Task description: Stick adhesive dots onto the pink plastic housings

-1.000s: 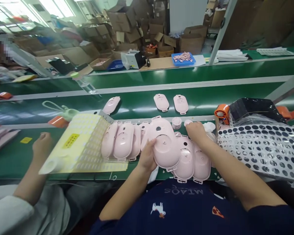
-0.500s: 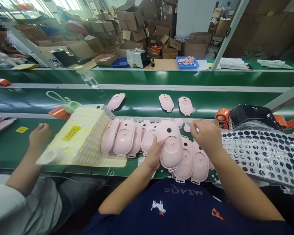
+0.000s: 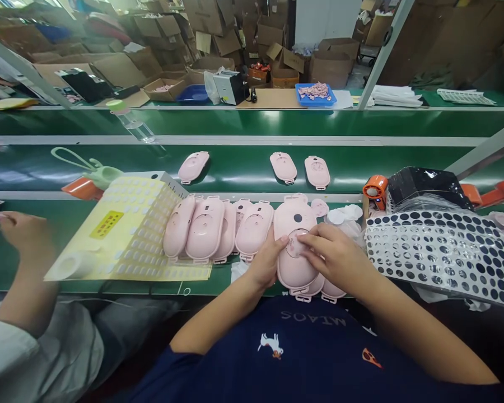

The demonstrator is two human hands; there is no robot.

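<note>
Moved: right hand [image 3: 340, 254], from beside the loose disc [image 3: 320, 207] to the pink shell [image 3: 296, 274]. Shell: near centre, grasped by left hand [image 3: 265, 262]; pink disc [image 3: 294, 247] at recess under right fingertips, pinched or pressed, cannot tell; seating seemingly unfinished. Left: shell row [image 3: 205, 232], fitting unclear. Far: 3 shells [image 3: 284, 168] on green belt [image 3: 239, 168], apparently done.

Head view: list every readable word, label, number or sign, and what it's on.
"MIAOS" (apparently; upside down, faint): navy shirt.
Yellow label on the yellow sheet: dark characters, too blurred to read.
Small pink disc against the held pink shell: markings too small to read.
Cardboard boxes behind: nothing legible.
</note>
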